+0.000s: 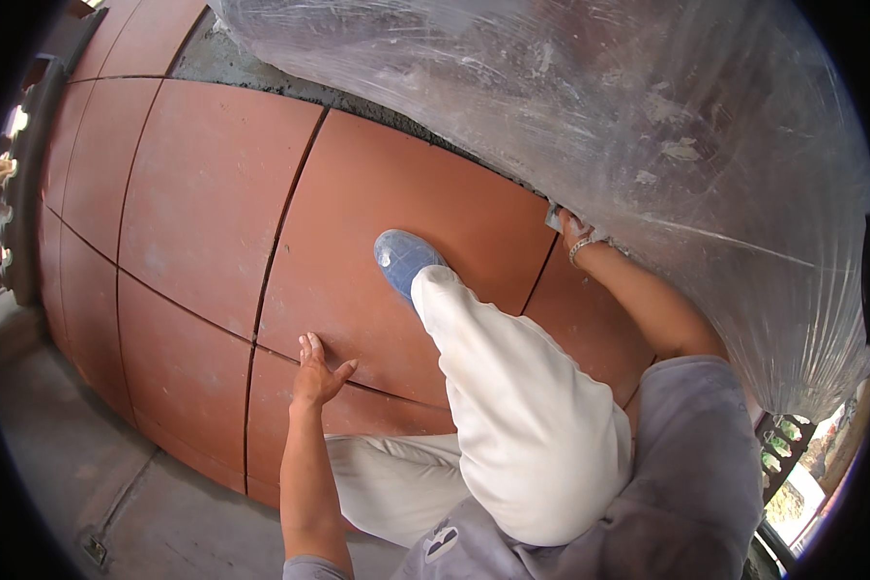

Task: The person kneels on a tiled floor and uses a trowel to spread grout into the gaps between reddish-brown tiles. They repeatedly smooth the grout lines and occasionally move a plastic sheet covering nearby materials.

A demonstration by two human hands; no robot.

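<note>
Fingers spread, my left hand rests on the reddish-brown floor tiles, close to a dark joint. My right hand, with a bracelet at the wrist, reaches to the far edge of the tiles beside the clear plastic sheeting. Its fingers are closed round a small pale grey thing, whose kind I cannot make out; the plastic and the hand partly hide it. Between my hands, my blue shoe stands on a large tile.
Plastic sheeting covers a large bulk along the far right. A rough grey mortar strip runs between it and the tiles. Bare grey concrete lies at the lower left. Railings stand at the left rim. Dark open joints separate the tiles.
</note>
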